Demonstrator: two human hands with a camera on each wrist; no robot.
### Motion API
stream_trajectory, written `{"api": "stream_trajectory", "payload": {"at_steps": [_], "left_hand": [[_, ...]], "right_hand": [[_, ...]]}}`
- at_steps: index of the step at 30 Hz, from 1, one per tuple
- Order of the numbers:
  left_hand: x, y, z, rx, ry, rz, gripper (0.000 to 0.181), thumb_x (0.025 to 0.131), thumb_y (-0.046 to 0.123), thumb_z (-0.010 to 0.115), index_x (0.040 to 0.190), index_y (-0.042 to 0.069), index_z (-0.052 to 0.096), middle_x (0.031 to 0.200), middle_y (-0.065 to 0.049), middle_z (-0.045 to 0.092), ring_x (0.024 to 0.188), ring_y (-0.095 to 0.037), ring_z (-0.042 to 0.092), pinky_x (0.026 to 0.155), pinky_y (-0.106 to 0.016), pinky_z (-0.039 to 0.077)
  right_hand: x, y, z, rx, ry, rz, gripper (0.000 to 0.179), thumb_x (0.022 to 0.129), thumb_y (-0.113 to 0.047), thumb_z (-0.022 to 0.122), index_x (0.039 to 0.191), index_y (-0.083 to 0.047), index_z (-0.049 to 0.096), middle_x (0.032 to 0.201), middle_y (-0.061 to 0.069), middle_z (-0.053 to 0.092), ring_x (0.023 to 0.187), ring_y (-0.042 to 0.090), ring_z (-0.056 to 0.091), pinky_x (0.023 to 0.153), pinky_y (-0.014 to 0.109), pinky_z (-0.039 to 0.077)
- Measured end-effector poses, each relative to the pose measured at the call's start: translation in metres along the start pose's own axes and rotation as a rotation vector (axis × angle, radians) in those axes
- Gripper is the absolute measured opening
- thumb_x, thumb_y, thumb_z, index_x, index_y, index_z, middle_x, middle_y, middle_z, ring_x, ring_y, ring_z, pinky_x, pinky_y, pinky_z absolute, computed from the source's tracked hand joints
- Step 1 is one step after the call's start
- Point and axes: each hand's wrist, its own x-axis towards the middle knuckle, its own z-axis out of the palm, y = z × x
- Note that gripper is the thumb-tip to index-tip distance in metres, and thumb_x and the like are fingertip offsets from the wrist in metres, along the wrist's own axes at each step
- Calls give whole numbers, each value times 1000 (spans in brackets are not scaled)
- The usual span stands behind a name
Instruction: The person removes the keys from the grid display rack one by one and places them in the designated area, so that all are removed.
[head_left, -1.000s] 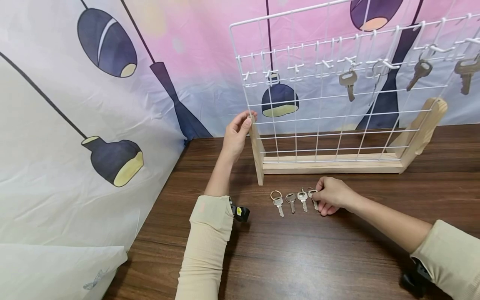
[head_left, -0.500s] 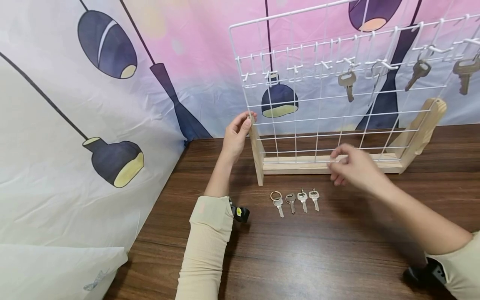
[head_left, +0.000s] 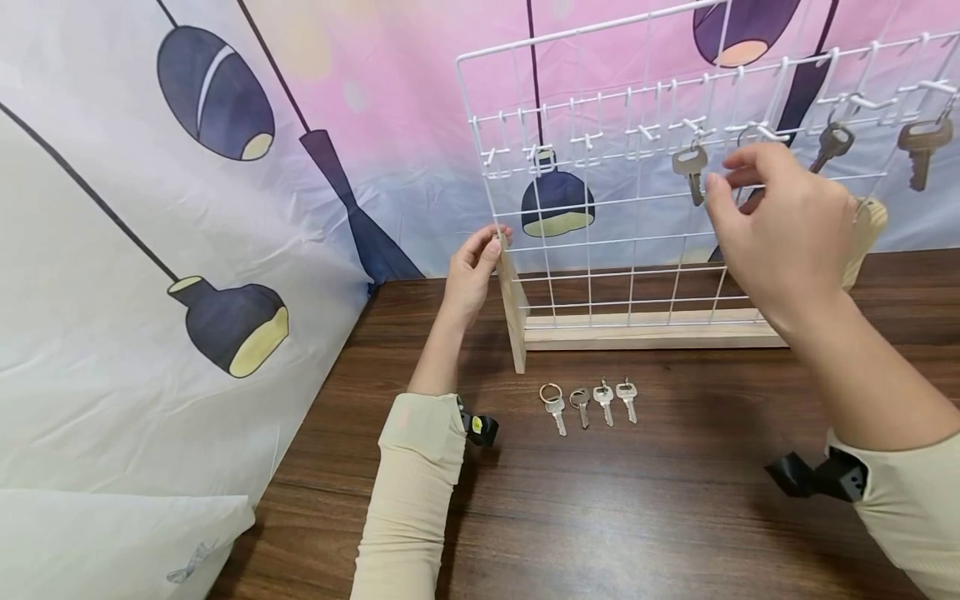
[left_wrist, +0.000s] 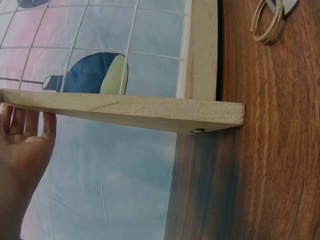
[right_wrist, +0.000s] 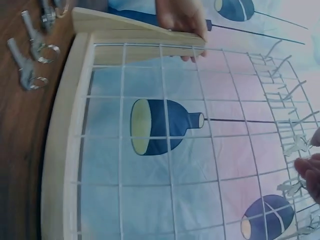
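Observation:
My left hand (head_left: 470,279) grips the upper end of the wooden side post (head_left: 513,300) of a white wire grid rack (head_left: 633,233). In the left wrist view the fingers of the left hand (left_wrist: 25,145) lie against that post. My right hand (head_left: 783,221) is raised in front of the rack, thumb and forefinger apart, beside a hanging key (head_left: 692,171). No key shows between its fingers. In the right wrist view the right hand (right_wrist: 311,172) is at the frame's edge, close to the hanging keys. More keys hang to its right, including a large key (head_left: 924,150).
Several keys with rings (head_left: 603,402) lie in a row on the dark wooden table (head_left: 600,508), before the rack's wooden base bar (head_left: 652,337). White hooks (head_left: 588,142) line the grid's upper part. A printed cloth (head_left: 420,125) hangs behind.
My right hand has left the rightmost key of the row on the table and moved up to the hanging keys. The left hand stays on the post.

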Motion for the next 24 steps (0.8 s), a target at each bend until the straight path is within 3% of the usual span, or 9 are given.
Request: {"api": "stream_trajectory", "payload": {"at_steps": [7,11,13,16,19,24], "left_hand": [[0,0,0,1,6,1,28,96,0,45,119,-15,49,117,-29,55,109,-29,54,94,-33,43],[0,0,0,-5,6,0,28,96,0,45,120,-15,49,117,-30,54,107,-25,55,94,-33,43],[0,0,0,-7,4,3,29,96,0,45,120,-15,49,117,-30,54,106,-24,55,94,-33,43],[-1,0,0,-4,4,6,29,96,0,45,120,-15,49,117,-29,54,106,-23,55,95,-33,43],[0,-1,0,-2,3,13,29,96,0,44,120,-15,49,117,-29,55,107,-24,55,95,-33,43],[0,-1,0,-4,3,18,28,96,-1,44,120,-16,49,117,-29,55,108,-27,55,95,-34,43]], "right_hand": [[13,-6,9,57,-137,115,27,88,-22,58,107,-4,67,88,15,69,50,-25,29,73,37,33],[16,-9,12,77,-136,140,28,88,-18,59,107,0,67,82,18,68,51,-22,31,74,31,34],[17,-10,12,92,-124,143,25,86,-16,60,104,0,68,72,12,68,52,-21,33,72,25,33],[16,-11,11,153,-107,167,23,85,-13,62,102,1,69,56,-11,59,52,-17,38,67,15,33],[13,-11,11,249,-83,204,22,83,-11,63,101,2,68,54,-29,45,48,-13,43,56,9,35],[3,-10,13,385,-7,259,18,83,-8,63,98,0,68,54,-22,52,43,-4,47,43,11,35]]}}
